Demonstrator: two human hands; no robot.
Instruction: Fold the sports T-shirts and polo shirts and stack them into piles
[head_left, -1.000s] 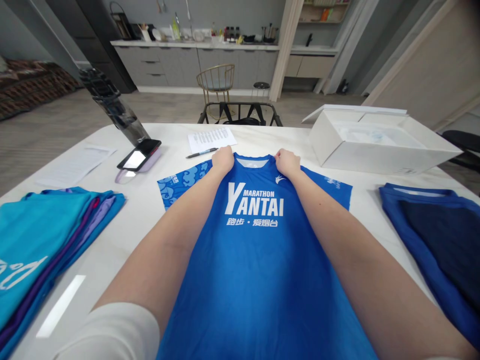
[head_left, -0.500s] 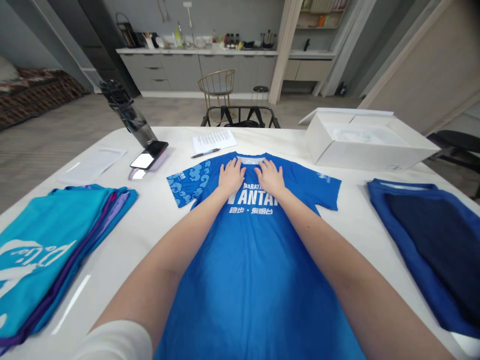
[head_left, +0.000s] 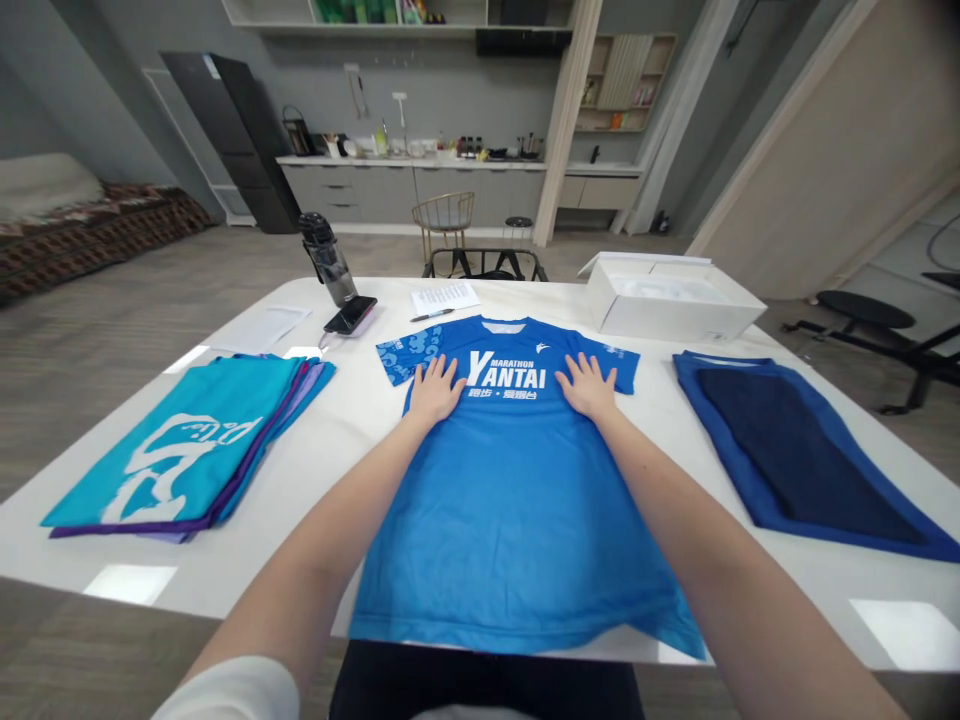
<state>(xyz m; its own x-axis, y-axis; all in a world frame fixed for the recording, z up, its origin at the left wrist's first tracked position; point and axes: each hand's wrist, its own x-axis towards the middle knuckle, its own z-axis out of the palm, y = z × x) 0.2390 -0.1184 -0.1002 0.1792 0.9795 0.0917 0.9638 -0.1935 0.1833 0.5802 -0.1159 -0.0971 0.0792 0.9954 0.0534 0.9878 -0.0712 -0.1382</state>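
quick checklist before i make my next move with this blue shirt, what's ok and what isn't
1. Blue shirt front side up: ok, the white lettering shows.
2. Hands placed on it: ok, left hand and right hand rest on opposite sides of the lettering, fingers spread.
3. Sleeves out to the sides: ok, both are spread.
4. Hem straight: not ok, it waves toward the right corner.
5. Folded piles out of the way: ok, the teal-topped pile and the navy-topped pile lie apart from the shirt.
6. Back layer smooth: cannot tell, the front covers it.
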